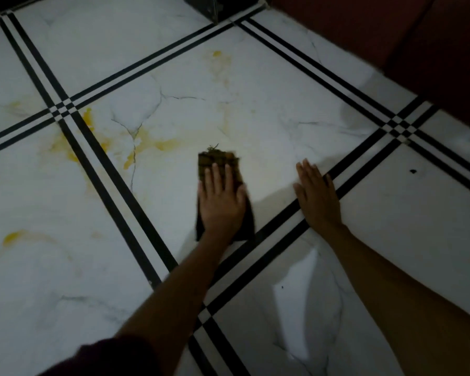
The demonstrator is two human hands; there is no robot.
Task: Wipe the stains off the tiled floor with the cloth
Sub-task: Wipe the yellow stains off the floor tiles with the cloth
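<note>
Left hand [221, 202]: one, palm down, arm extended, fingers [219, 176] spread flat, pressing the cloth [218, 160] to the floor [269, 99], not gripping it. Right hand [318, 196]: one, flat, fingers together and extended, empty, resting across the double black stripes [345, 169]. Cloth: one, dark, folded, frayed far edge, on the central tile. Stains [144, 143]: several yellow smears, left of the cloth. Floor: glossy white marble-veined tiles.

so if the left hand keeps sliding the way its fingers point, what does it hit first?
Nothing solid: the left hand, flat on the cloth, points up the tile. Bare marble, then the faint yellow stain, as far as this view shows.
</note>
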